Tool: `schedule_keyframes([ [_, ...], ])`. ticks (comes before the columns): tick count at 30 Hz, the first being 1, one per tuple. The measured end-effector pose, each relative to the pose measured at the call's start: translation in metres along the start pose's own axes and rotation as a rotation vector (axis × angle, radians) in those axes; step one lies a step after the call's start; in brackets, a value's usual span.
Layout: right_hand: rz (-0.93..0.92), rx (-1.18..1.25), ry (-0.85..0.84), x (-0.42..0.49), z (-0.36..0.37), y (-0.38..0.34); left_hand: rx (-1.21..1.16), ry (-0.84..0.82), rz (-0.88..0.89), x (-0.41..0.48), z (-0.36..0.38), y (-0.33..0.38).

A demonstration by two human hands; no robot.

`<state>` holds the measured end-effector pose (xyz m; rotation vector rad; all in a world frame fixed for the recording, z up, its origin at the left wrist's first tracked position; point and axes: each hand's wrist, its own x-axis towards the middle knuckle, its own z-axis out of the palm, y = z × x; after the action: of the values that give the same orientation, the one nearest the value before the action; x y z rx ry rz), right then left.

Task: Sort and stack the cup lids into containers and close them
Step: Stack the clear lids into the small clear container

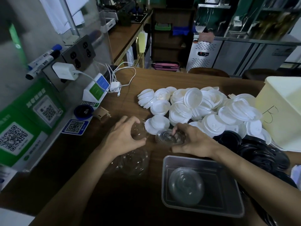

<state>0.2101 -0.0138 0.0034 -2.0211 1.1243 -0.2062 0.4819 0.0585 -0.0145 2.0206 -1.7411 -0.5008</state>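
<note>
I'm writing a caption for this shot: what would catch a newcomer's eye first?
First, the big heap of white lids spread across the middle of the wooden counter, with black lids piled at its right edge. Next, the two hands in front of it: the left hand and the right hand each with a grip on a clear lid. Nearest the camera, a metal tray holds a stack of clear lids.
</note>
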Motion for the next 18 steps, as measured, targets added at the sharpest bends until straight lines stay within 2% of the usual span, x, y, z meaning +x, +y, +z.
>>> schedule_keyframes([
  [9,-0.259,-0.041,0.118,-0.052,-0.012,0.004,-0.094,-0.019,0.175,-0.034,-0.02,0.056],
  [18,-0.436,-0.251,0.025,-0.104,-0.012,0.025,-0.108,-0.032,0.338,-0.06,-0.007,0.1],
])
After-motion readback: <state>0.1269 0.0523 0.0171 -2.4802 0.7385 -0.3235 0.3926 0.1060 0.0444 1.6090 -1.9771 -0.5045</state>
